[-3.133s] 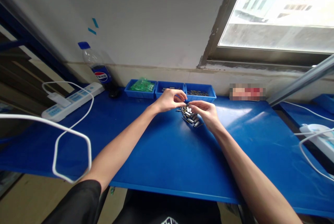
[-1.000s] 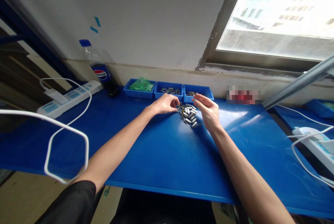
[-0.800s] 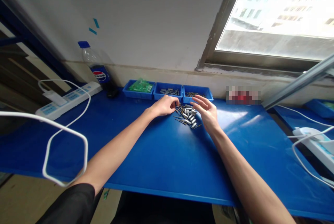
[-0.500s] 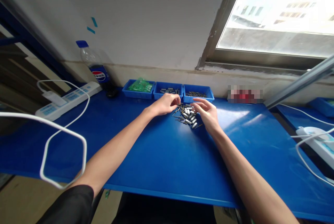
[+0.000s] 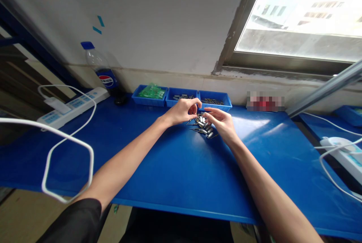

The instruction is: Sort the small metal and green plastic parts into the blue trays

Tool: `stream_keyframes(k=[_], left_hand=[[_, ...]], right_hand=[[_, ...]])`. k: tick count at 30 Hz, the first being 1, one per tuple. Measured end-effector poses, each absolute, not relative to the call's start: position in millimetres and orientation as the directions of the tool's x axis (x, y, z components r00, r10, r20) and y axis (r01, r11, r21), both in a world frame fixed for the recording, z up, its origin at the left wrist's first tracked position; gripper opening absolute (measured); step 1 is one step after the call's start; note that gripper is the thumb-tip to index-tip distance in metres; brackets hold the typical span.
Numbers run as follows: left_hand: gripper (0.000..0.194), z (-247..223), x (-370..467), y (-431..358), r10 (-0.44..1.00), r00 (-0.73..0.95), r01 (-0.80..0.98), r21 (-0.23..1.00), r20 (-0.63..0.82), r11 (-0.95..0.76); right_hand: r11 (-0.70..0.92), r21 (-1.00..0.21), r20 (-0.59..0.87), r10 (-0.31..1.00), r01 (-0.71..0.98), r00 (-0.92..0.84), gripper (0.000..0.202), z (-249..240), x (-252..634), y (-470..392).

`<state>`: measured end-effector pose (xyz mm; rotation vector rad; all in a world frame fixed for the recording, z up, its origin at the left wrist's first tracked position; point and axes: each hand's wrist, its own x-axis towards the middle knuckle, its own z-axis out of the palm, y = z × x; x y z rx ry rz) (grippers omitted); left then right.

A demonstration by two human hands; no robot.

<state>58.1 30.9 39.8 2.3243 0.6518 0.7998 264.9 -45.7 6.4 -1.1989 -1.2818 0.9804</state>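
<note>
A small heap of metal pieces (image 5: 209, 134) lies on the blue table, silvery block-like bits mixed with thin dark pointed ones like drill or screwdriver bits. My left hand (image 5: 183, 111) is over the heap's left far side, thumb and forefinger curled toward each other. From the right, my right hand (image 5: 222, 122) reaches over the heap with thumb and forefinger close together. The fingertips of both hands nearly meet. Whatever small piece they pinch is too small to make out.
Along the wall stand three blue trays: one with green plastic bags (image 5: 152, 92), a middle tray (image 5: 169, 99) of metal pieces, and a right tray (image 5: 229, 101) of thin dark bits. A cola bottle (image 5: 106, 79), power strip (image 5: 77, 105) and white cable (image 5: 92, 163) are at left.
My left hand has shifted right and lifted a little, its fingers curling. My right hand has moved slightly left, so the fingertips are closer together above the heap.
</note>
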Motion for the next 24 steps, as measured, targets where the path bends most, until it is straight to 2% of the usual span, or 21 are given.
stream_keyframes(k=[9, 14, 18, 24], left_hand=[[0.023, 42, 59, 30, 0.559, 0.738, 0.280, 0.584, 0.377, -0.762], [0.026, 32, 57, 37, 0.584, 0.735, 0.412, 0.456, 0.345, -0.789], [0.029, 21, 57, 40, 0.617, 0.732, 0.448, 0.478, 0.289, -0.755], [0.027, 20, 52, 42, 0.682, 0.663, 0.539, 0.436, 0.309, -0.721]], right_hand=[[0.113, -0.987, 0.123, 0.988, 0.117, 0.089, 0.044, 4, 267, -45], [0.217, -0.974, 0.228, 0.945, 0.072, 0.235, 0.043, 3, 271, -44], [0.246, -0.969, 0.247, 0.942, 0.036, 0.228, 0.055, 4, 276, -43], [0.221, -0.972, 0.234, 0.952, 0.082, 0.197, 0.045, 3, 275, -44]])
